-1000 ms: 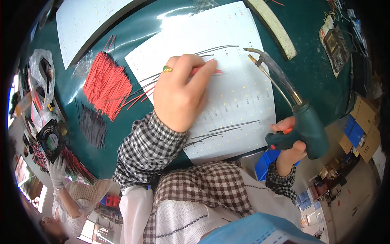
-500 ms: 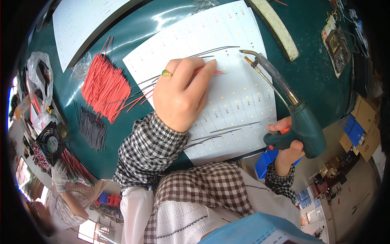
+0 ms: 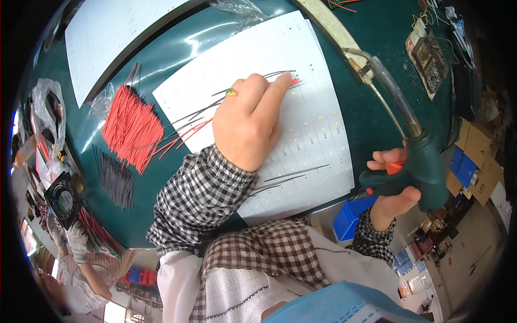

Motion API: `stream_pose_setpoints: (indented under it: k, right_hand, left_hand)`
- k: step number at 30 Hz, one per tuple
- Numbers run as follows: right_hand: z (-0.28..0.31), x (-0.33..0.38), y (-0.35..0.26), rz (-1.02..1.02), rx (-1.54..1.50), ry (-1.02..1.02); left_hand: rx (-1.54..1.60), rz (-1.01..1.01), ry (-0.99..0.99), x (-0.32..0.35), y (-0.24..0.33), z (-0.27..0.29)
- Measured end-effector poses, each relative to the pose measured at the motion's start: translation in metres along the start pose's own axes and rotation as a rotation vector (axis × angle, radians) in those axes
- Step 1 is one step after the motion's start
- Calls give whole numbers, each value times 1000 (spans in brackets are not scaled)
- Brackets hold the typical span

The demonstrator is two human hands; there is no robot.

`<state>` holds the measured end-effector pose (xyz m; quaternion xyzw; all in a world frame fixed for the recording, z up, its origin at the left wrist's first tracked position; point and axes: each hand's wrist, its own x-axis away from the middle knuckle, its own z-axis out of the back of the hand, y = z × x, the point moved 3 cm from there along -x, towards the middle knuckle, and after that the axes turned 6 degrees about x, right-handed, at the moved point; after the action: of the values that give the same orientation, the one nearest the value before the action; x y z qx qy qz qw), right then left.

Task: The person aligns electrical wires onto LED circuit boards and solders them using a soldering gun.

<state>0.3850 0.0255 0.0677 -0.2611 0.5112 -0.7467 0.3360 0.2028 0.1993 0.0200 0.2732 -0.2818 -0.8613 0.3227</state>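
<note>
My left hand (image 3: 246, 124), with a ring on one finger, is closed in a pinch over a white LED board sheet (image 3: 309, 126). Red wires (image 3: 195, 131) run under its palm, and short red ends stick out at the fingertips. Black wires (image 3: 186, 116) lie beside and beneath the hand, one passing by the fingertips. My right hand (image 3: 393, 202) grips a dark green soldering gun (image 3: 429, 169) with a red trigger. Its bent metal tip hangs beyond the sheet's right edge, apart from the wires. More black wires (image 3: 291, 175) lie on the lower part of the sheet.
To the left lie a red wire pile (image 3: 129, 132) and a black wire pile (image 3: 117, 183) on the green tabletop (image 3: 177, 59). A pale curved strip (image 3: 328, 27) and a dirty soldering tray (image 3: 428, 56) are at the far right. A co-worker's gloved hand (image 3: 78, 242) is beside a small fan (image 3: 62, 199).
The soldering gun has moved right, its tip leaving the sheet's upper right area. My left fingertips have shifted slightly right over the sheet. The whole view has shifted a little.
</note>
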Motion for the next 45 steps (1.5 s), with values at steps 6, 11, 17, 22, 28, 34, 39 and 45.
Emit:
stream_pose_setpoints:
  k: [6, 11, 17, 22, 28, 34, 39, 45]
  right_hand:
    - [-13, 11, 7, -139, 6, -63]
    - [-15, 16, 9, -218, 2, -55]
    - [-19, 19, 7, -263, 8, -69]
    - [-20, 20, 6, -277, 9, -87]
    - [-18, 22, 6, -284, 101, -128]
    - [-17, 21, 6, -252, 151, -164]
    - [-21, 21, 6, -207, 169, -140]
    - [-19, 22, 8, -214, 168, -135]
  left_hand:
    - [1, -85, 58, 2, -4, -7]
    - [16, -117, 94, -2, -2, -10]
    - [-35, -110, 128, 0, -2, -13]
    - [-53, -86, 82, 1, -3, -12]
    - [-22, -115, 133, 0, -3, -11]
    - [-24, -113, 136, 0, -3, -12]
    - [-29, -99, 128, 0, -2, -12]
    - [-21, -95, 122, 0, -3, -12]
